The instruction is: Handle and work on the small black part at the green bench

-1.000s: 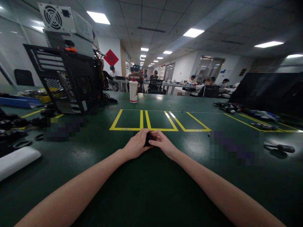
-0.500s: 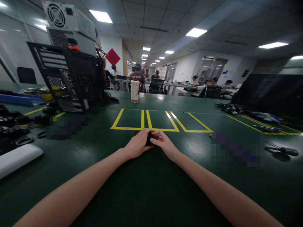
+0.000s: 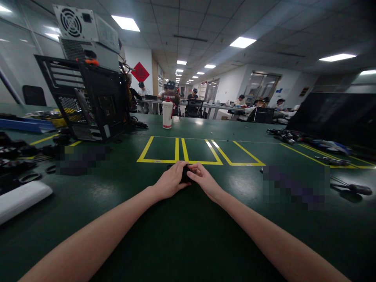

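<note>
Both hands meet at a small black object (image 3: 185,174) low over the green table (image 3: 188,227), just this side of the yellow tape marks. My left hand (image 3: 172,180) is wrapped round it from the left, with the thumb along its near side. Fingers and thumb of my right hand (image 3: 202,177) close on its right side in a pinch. Most of the object is covered by the fingers, so its kind cannot be made out.
A black computer case (image 3: 88,98) with power supplies (image 3: 88,31) on top stands at the left. Beyond the yellow tape (image 3: 158,161) is a white cup (image 3: 167,113). A white object (image 3: 25,199) lies near left; a black-handled tool (image 3: 355,188) lies right. People sit at far tables.
Hardly anything differs. Both hands keep their hold on the small black object, and the whole view has shifted very slightly.
</note>
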Demonstrator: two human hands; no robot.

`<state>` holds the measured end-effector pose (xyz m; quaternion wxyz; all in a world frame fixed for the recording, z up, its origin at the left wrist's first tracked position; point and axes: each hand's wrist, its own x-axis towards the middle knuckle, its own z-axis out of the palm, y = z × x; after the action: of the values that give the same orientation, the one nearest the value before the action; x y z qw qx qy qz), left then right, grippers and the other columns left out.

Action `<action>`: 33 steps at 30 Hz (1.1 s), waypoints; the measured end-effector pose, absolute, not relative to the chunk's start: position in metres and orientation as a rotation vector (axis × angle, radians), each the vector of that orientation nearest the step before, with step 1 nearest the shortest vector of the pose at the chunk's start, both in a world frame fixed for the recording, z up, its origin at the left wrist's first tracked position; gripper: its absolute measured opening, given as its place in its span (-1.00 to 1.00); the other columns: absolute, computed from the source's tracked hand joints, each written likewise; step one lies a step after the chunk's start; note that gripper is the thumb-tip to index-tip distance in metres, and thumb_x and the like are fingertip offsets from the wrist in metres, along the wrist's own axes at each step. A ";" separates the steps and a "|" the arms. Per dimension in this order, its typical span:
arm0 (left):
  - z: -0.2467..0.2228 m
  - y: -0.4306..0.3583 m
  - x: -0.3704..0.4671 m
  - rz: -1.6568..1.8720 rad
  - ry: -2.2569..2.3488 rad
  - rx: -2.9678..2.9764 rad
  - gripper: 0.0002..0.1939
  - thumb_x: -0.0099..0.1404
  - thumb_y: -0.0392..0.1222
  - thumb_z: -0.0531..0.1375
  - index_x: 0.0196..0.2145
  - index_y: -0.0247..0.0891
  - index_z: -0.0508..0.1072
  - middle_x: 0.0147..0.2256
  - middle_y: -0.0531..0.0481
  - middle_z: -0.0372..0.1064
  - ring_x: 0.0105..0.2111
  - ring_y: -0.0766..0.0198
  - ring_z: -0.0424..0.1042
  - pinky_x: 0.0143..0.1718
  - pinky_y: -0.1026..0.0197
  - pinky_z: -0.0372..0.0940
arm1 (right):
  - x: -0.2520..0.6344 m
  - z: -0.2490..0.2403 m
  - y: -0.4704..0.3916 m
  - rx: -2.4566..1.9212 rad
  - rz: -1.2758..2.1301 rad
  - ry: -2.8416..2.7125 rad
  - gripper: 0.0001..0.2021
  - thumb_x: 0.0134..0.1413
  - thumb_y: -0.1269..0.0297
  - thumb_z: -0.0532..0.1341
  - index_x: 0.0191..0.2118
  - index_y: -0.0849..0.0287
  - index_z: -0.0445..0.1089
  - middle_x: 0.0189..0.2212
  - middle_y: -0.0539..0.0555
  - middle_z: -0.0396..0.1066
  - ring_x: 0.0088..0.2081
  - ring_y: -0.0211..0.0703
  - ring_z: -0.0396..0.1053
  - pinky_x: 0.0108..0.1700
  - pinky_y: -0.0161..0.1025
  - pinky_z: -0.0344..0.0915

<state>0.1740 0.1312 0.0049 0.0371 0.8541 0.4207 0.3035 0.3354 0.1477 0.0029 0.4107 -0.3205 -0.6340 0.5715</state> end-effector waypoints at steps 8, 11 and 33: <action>0.005 0.131 0.173 0.901 1.316 2.611 -0.43 0.10 -0.15 0.16 0.00 -0.18 -0.04 -0.05 -0.09 0.08 -0.03 0.12 0.18 -0.08 0.02 0.19 | 0.338 0.007 0.148 -0.811 1.513 -1.612 -0.68 -0.21 0.27 0.24 -0.23 0.10 0.23 -0.20 0.03 0.27 -0.11 -0.16 0.23 -0.05 -0.11 0.14; 0.004 0.131 0.173 0.917 1.303 2.608 -0.42 0.09 -0.15 0.17 -0.01 -0.19 -0.04 -0.05 -0.08 0.08 -0.05 0.14 0.19 -0.08 0.04 0.20 | 0.337 0.006 0.148 -0.745 1.499 -1.622 -0.69 -0.21 0.28 0.25 -0.25 0.08 0.22 -0.23 0.00 0.28 -0.12 -0.17 0.24 -0.08 -0.14 0.16; 0.007 0.129 0.173 0.914 1.302 2.600 -0.42 0.10 -0.12 0.17 0.00 -0.17 -0.05 -0.05 -0.09 0.08 -0.03 0.11 0.18 -0.07 0.01 0.18 | 0.336 0.001 0.151 -0.865 1.411 -1.599 -0.71 -0.13 0.19 0.18 -0.21 0.11 0.26 -0.22 0.03 0.28 -0.12 -0.17 0.21 -0.03 -0.12 0.11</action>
<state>0.1732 0.1291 0.0074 0.0468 0.8520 0.4268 0.2996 0.3362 0.1510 0.0013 0.4080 -0.3433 -0.6343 0.5597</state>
